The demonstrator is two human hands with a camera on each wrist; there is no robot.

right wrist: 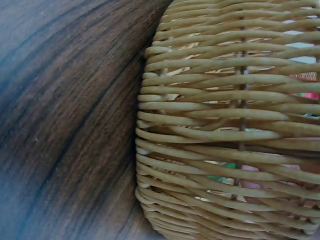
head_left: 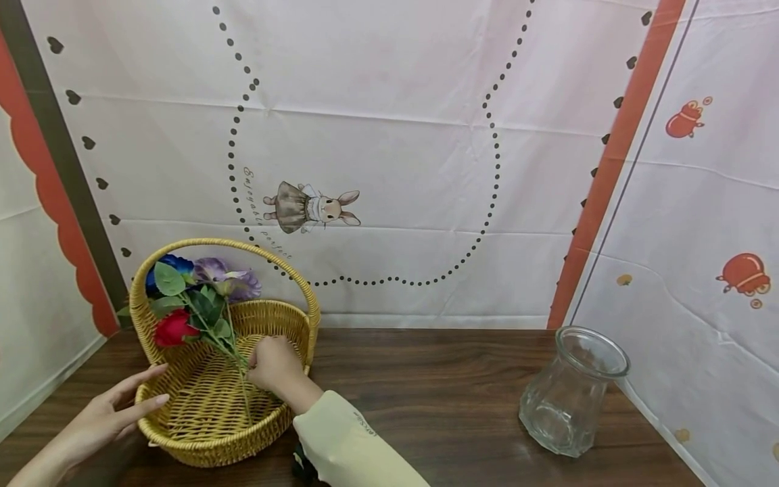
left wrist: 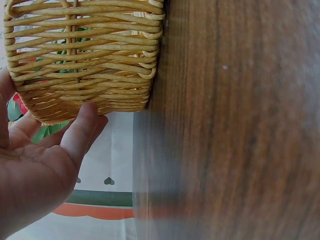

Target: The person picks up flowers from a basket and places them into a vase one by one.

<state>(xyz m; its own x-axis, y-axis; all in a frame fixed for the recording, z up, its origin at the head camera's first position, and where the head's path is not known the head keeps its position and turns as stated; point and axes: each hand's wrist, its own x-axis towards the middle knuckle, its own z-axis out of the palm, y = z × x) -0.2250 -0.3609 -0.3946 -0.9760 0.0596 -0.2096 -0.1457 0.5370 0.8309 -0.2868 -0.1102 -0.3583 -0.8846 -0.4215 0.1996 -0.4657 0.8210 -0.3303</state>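
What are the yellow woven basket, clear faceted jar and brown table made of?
Yellow woven basket: probably wicker or plastic cane, faintly glossy, with rounded interlaced strands. Clear faceted jar: likely glass, smooth and shiny, with transparent walls and highlights. Brown table: perhaps wood or laminate, low sheen, streaked grain.

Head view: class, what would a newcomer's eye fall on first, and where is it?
Probably the yellow basket on the left, with red, blue and purple flowers at its far left side. Inside it the right hand grips green stems. A clear glass jar stands apart on the right.
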